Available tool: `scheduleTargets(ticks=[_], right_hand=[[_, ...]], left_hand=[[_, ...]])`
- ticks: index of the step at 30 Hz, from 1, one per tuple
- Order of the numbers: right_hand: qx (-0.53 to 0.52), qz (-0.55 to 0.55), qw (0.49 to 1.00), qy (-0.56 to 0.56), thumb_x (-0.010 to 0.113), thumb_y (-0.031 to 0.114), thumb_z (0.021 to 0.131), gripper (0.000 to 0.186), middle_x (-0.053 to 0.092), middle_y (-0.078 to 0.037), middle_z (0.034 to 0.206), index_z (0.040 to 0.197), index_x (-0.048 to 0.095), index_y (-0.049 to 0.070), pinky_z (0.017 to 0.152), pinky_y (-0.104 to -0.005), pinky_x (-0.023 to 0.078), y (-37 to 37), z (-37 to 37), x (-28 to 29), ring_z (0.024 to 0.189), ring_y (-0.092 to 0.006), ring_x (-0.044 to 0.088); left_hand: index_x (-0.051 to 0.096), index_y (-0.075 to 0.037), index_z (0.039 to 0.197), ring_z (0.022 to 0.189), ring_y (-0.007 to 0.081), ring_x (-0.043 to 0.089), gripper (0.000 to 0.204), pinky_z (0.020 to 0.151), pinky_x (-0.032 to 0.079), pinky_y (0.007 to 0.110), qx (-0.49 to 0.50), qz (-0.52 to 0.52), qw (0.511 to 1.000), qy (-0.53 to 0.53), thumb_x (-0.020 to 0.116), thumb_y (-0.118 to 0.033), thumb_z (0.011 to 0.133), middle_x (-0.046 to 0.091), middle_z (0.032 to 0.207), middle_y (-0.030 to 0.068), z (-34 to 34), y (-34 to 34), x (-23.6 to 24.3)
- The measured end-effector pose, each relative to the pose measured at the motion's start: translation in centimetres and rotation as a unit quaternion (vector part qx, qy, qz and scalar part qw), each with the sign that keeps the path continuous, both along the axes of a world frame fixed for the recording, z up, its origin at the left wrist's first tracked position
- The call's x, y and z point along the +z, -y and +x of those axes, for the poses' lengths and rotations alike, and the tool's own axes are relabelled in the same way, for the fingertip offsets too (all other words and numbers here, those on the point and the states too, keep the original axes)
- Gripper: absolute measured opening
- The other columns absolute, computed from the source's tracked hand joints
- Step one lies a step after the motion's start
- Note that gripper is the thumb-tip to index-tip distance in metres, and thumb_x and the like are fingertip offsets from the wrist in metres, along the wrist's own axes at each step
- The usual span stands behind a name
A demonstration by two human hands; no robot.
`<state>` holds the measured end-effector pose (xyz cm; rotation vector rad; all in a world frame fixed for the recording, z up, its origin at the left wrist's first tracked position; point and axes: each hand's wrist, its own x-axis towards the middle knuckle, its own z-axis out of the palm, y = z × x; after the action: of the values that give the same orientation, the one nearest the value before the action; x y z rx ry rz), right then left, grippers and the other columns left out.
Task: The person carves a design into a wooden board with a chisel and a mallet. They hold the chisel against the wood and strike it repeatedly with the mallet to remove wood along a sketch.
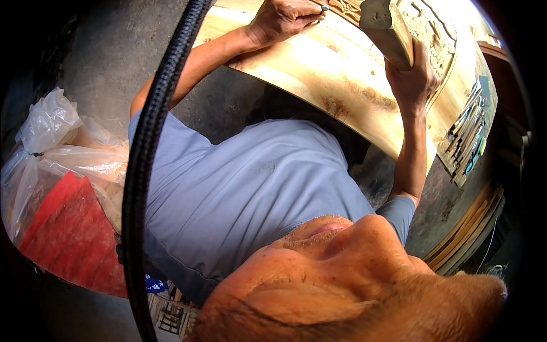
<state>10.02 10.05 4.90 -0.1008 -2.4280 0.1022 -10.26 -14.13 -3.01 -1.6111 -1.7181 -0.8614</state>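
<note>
My left hand (282,21) is closed round a carving chisel (323,9), whose metal end pokes out past the fingers. The hand is at the far edge of the view, over a pale wooden board (347,77). What the chisel's cutting edge touches is hidden. To the right, my right hand (415,80) grips a wooden mallet (388,34) with a blocky head, raised over the board and a short way right of the chisel. Carved relief (436,34) with curved lines and raised shapes covers the board's far part, partly washed out by bright light.
Many slim carving tools (470,128) lie in a row on the board's right end. Curved wooden pieces (467,228) are stacked below on the right. At left are a clear plastic bag (51,122) and a red sheet (74,233). A black braided cable (149,148) crosses the view.
</note>
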Motion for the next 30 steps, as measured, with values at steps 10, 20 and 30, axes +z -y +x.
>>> scheduleTargets(ticks=[10, 20, 30], right_hand=[[0.023, 0.010, 0.996, -0.081, 0.087, 0.031, 0.073, 0.044, 0.076, -0.009, 0.079, 0.109, 0.068, 0.014, 0.059, -0.0338, 0.060, 0.3, -0.8, 1.4, 0.066, -0.0226, 0.076], [-0.043, 0.144, 0.976, 0.158, 0.066, 0.020, 0.099, 0.012, 0.060, -0.001, 0.067, 0.105, 0.058, 0.014, 0.039, -0.0292, 0.045, -0.3, -3.5, -0.6, 0.048, -0.0099, 0.052], [-0.034, -0.027, 0.999, 0.022, 0.087, 0.034, 0.079, 0.047, 0.077, -0.012, 0.088, 0.117, 0.066, 0.015, 0.066, -0.0403, 0.060, -0.1, -1.7, 1.1, 0.075, -0.0307, 0.076]], left_hand=[[0.081, -0.007, 0.091, 0.074, 0.0265, 0.075, 0.011, 0.067, 0.060, 0.036, -0.005, -0.007, 0.991, 0.133, 0.081, -0.016, 0.084, 0.078, 0.084, 0.0097, 0.6, -0.6, 0.6], [0.080, -0.009, 0.091, 0.072, 0.0319, 0.073, 0.009, 0.066, 0.058, 0.040, 0.042, -0.066, 0.990, 0.121, 0.078, -0.015, 0.085, 0.077, 0.091, 0.0122, 1.3, -0.9, 0.6], [0.079, -0.005, 0.084, 0.083, 0.0265, 0.077, 0.008, 0.075, 0.062, 0.035, 0.033, -0.033, 0.989, 0.139, 0.080, -0.013, 0.082, 0.079, 0.092, 0.0117, -1.0, 2.0, 0.2]])
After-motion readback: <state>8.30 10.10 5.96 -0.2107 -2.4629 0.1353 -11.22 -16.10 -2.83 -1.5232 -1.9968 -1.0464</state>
